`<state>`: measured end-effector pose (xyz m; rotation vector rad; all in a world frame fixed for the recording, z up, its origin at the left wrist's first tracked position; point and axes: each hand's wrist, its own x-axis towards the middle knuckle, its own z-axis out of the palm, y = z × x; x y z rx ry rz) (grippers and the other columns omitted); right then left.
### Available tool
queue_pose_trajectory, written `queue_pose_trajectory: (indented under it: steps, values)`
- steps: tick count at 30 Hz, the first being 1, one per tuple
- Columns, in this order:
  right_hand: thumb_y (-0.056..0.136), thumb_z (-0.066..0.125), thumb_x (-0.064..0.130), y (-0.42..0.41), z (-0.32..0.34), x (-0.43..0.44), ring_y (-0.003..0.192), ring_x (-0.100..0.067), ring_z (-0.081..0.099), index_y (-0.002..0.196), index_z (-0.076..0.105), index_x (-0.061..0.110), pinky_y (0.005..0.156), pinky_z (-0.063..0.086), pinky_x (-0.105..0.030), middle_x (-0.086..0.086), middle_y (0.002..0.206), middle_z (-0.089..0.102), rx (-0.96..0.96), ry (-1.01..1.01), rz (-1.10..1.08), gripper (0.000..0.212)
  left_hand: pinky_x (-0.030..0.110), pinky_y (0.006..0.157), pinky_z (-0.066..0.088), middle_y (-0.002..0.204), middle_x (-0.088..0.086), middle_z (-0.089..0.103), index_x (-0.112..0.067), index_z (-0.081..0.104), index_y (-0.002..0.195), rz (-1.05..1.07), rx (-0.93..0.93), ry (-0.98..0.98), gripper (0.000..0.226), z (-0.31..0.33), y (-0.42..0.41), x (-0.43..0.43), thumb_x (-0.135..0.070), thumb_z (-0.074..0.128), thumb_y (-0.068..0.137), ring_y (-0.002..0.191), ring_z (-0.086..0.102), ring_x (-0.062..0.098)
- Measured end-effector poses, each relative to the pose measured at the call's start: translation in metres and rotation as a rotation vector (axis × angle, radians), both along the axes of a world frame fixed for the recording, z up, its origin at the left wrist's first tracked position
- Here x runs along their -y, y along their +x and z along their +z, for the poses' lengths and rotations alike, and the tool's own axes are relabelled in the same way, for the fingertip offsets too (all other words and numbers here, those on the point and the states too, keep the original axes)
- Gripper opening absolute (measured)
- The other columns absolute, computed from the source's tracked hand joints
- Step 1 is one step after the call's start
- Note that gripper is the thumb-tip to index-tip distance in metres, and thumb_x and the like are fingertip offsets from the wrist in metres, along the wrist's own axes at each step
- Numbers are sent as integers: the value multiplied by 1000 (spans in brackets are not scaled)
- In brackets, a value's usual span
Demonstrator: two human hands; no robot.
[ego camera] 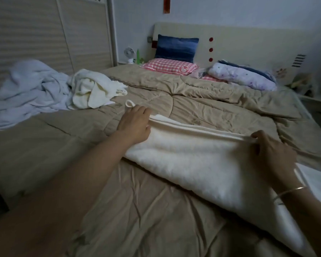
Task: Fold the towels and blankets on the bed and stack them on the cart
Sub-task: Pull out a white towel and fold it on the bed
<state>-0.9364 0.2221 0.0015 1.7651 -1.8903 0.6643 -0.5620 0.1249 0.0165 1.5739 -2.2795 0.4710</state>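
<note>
From my feed I see the white towel (202, 164) lying across the tan quilt (211, 101) at the near side of the bed, its far edge doubled over into a thick fold and drawn out between both hands. My left hand (135, 125) sits at the left end of that fold, fingers laid forward nearly straight, with the edge running in between thumb and forefinger. I cannot tell whether it clamps the cloth or only presses on it. Just past its fingertips lies a small white loop (130, 104). My right hand (272, 151) pinches the right end of the fold between thumb and curled fingers, lifting it a little off the quilt; a thin bangle (289, 191) circles that wrist.

Further left on the bed sit two unfolded heaps, touching each other: a cream towel (95, 91) and a pale blue blanket (26, 93). At the headboard (248, 39) are a pink checked pillow (169, 66), a blue cushion (176, 48) standing behind it, and a floral roll (243, 76) off to the right
</note>
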Motion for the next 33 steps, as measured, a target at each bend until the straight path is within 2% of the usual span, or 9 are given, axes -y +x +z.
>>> queue_pose_trajectory:
  steps: [4, 7, 10, 13, 15, 19, 21, 24, 33]
  values:
    - [82, 55, 19, -17, -13, 30, 61, -31, 58, 101, 57, 19, 52, 32, -31, -8, 69, 64, -27, 127, -11, 19, 37, 108, 29, 145, 7, 38, -12, 36, 142, -100, 61, 19, 63, -23, -12, 37, -33, 60, 88, 135, 31, 25]
    - [88, 49, 36, -17, -48, 44, 91, -23, 64, 116, 51, 29, 64, 41, -32, 3, 100, 67, -67, 412, -27, 29, 38, 116, 22, 162, 3, 9, -15, 9, 154, -37, 178, 175, 84, -63, -19, 52, -44, 56, 91, 148, 10, 20]
    - [90, 52, 36, -15, -77, 44, 104, -26, 57, 123, 53, 21, 80, 48, -39, -3, 117, 59, -73, 521, -35, 36, 44, 118, 19, 162, 4, -5, -15, -3, 154, 134, -17, 304, 100, -98, -11, 52, -59, 55, 86, 149, 0, 22]
    - [82, 64, 20, 8, -79, 27, 94, -33, 56, 117, 60, 12, 74, 49, -44, -10, 110, 60, 2, 233, 80, 36, 45, 115, 25, 161, 11, 9, -15, 6, 154, 285, -377, 267, 97, -99, -5, 50, -65, 53, 84, 145, 19, 30]
    - [88, 55, 31, 46, -71, 3, 87, -27, 58, 107, 63, 18, 69, 50, -39, -3, 102, 61, 50, 114, 296, 24, 44, 102, 39, 148, 19, 37, -10, 28, 147, 440, -487, 303, 78, -90, 4, 53, -61, 45, 91, 130, 42, 37]
    - [69, 48, 77, 102, -77, -30, 80, -19, 61, 104, 64, 27, 59, 53, -32, 6, 95, 64, -75, 316, 382, 63, 35, 101, 40, 143, 17, 48, -8, 45, 141, 486, -424, 695, 88, -82, 33, 61, -72, 53, 80, 128, 49, 32]
    - [65, 48, 73, 106, -86, -32, 83, -20, 63, 115, 64, 21, 60, 54, -32, 3, 103, 65, -147, 365, 350, 74, 34, 103, 38, 146, 16, 45, -8, 42, 144, 461, -556, 753, 98, -84, 39, 58, -73, 61, 74, 131, 46, 31]
    - [70, 44, 54, 104, -82, -31, 75, -18, 65, 114, 64, 22, 51, 51, -30, 5, 96, 68, -122, 340, 336, 58, 34, 104, 36, 149, 17, 40, -3, 36, 145, 419, -672, 748, 99, -86, 36, 46, -65, 67, 75, 134, 43, 31]
    - [68, 62, 40, 155, -39, -52, 45, -21, 57, 95, 59, 27, 40, 34, -28, 4, 62, 65, -222, 327, 425, 30, 35, 84, 44, 129, 16, 59, -9, 57, 128, 416, -417, 376, 65, -49, 95, -3, -59, 59, 85, 114, 56, 35]
